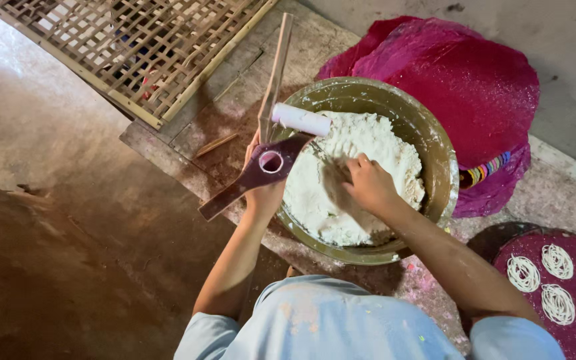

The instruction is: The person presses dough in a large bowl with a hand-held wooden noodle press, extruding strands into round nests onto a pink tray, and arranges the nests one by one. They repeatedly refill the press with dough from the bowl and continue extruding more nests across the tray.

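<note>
A big round metal bowl (435,143) holds a mound of white dough (375,143). My left hand (263,195) grips a dark wooden press (256,175) at the bowl's left rim; the press has a round hole and a long handle pointing down-left. A white cylinder (301,120) lies across the rim just above it. My right hand (368,185) digs into the dough near the bowl's middle, fingers curled into it.
A stack of magenta woven mats (461,80) lies behind the bowl on the right. A magenta mat (575,320) at lower right carries several white noodle coils (558,260). A bamboo lattice (128,47) and a wooden stick (276,67) lie at the top left.
</note>
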### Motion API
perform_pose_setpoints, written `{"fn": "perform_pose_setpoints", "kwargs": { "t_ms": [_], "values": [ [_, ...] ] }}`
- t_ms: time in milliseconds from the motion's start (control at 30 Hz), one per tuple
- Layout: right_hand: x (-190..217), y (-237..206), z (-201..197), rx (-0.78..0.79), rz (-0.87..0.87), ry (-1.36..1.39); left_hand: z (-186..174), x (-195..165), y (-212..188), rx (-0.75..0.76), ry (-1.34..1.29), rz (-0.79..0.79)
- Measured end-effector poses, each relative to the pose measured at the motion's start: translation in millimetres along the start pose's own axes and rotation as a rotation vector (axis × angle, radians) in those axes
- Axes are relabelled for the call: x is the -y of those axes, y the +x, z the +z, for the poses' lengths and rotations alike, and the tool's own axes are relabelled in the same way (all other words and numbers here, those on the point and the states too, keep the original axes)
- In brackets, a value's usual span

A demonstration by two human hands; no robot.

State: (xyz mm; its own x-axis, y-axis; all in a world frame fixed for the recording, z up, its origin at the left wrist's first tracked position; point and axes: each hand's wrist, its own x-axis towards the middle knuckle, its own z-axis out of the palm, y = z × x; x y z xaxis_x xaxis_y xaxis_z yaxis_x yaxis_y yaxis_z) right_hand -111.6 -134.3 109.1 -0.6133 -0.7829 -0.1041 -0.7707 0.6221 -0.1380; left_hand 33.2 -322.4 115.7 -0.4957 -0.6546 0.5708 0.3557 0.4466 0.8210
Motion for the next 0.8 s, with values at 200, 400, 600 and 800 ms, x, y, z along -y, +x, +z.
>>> {"fn": "perform_pose_setpoints", "kwargs": {
  "t_ms": [200, 400, 600, 800],
  "values": [
    [-15, 4, -25, -0.091, -0.009, -0.055, 6, 20, -4, -0.027, -0.058, -0.007],
    [-9, 35, -58, -0.015, -0.116, -0.204, 10, 25, -7, -0.063, -0.053, -0.045],
    [15, 46, -46, -0.007, -0.147, -0.078, 5, 17, 3, -0.057, 0.128, 0.058],
    [25, -15, -27, 0.157, -0.184, 0.061, 3, 4, 0, -0.02, 0.135, 0.053]
  ]
}}
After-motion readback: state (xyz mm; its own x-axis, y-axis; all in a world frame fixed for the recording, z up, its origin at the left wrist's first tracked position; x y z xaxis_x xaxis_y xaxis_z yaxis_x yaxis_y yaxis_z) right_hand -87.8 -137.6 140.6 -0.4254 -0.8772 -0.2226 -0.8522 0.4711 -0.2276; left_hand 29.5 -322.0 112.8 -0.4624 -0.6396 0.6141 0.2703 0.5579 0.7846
